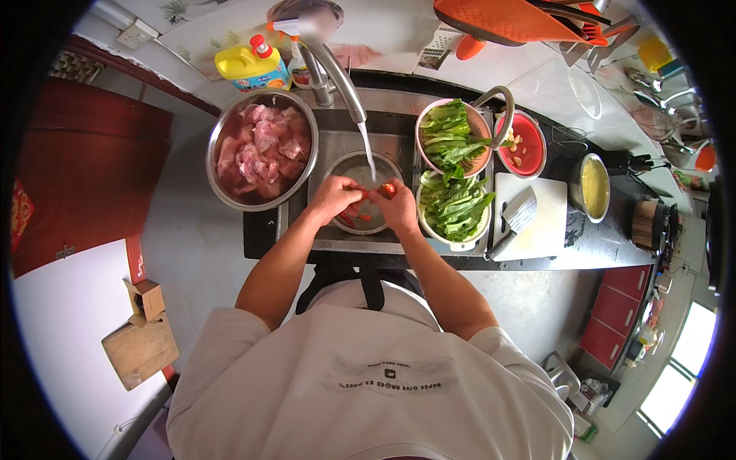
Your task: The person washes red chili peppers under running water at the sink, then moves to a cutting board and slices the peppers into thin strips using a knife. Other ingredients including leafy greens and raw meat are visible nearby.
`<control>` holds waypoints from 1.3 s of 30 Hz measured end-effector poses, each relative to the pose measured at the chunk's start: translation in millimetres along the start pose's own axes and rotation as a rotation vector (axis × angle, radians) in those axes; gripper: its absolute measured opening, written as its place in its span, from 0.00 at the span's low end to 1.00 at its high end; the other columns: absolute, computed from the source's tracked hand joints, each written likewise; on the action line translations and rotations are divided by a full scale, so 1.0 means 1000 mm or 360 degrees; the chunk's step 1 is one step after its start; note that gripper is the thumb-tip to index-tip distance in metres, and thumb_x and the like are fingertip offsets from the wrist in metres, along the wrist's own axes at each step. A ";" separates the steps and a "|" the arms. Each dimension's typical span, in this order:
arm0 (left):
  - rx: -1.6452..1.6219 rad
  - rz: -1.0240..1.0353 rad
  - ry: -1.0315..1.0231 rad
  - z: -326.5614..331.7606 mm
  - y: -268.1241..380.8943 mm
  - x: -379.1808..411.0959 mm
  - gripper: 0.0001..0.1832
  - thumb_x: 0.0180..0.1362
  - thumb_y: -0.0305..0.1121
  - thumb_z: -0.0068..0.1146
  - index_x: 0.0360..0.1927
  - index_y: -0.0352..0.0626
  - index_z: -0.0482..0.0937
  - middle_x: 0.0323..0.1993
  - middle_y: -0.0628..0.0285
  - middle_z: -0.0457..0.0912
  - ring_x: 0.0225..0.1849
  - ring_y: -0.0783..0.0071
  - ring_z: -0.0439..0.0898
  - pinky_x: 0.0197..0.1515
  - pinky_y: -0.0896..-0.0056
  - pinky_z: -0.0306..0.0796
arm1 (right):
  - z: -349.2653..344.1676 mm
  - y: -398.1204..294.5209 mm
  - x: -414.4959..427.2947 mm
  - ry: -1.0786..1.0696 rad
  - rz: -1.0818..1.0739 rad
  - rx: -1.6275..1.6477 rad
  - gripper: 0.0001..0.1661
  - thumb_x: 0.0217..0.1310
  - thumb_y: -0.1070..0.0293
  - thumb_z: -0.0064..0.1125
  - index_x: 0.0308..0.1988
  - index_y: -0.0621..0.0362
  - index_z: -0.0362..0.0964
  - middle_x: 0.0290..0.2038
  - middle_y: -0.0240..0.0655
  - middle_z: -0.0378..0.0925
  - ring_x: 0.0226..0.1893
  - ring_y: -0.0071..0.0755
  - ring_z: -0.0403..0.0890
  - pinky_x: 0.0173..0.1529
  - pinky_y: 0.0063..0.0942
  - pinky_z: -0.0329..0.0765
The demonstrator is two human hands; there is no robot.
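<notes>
Both hands meet over a metal bowl [363,232] that sits in the stainless steel sink [333,138]. My left hand [333,200] pinches a red piece, apparently chili pepper, at its fingertips. In my right hand [398,208] is a red chili pepper [389,189], its end showing between thumb and fingers. Whether both hands grip the same pepper is hidden by the fingers. More red peppers [347,219] lie in the bowl's water below my left hand. A water stream [367,150] falls from the faucet [344,86] just beyond my fingertips.
Left of the sink stands a large metal basin of raw meat [267,144]. Leafy greens fill a pink colander [421,146] and a white basket [460,246] at right. A cleaver [517,215] lies on a white cutting board [546,238], below a red bowl with garlic cloves [517,150].
</notes>
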State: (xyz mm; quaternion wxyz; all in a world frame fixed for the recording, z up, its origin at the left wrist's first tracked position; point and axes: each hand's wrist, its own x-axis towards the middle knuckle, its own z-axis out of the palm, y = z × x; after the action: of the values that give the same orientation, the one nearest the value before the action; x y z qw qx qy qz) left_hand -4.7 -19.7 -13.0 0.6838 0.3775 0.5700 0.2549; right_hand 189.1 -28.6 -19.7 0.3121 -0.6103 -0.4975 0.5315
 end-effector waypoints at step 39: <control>-0.1084 0.0095 -0.0155 0.004 0.007 -0.032 0.03 0.64 0.27 0.53 0.38 0.39 0.76 0.29 0.58 0.80 0.24 0.73 0.78 0.26 0.71 0.74 | 0.008 0.037 0.014 -0.0182 0.0652 0.2190 0.05 0.67 0.77 0.59 0.39 0.57 0.69 0.38 0.37 0.78 0.33 0.32 0.75 0.33 0.27 0.69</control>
State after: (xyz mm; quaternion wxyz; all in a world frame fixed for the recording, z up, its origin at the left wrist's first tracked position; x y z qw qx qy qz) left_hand -6.9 -41.2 11.5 0.7892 0.1558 0.4075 0.4322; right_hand 191.1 -27.8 -59.7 0.4934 -0.3274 0.0590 0.8036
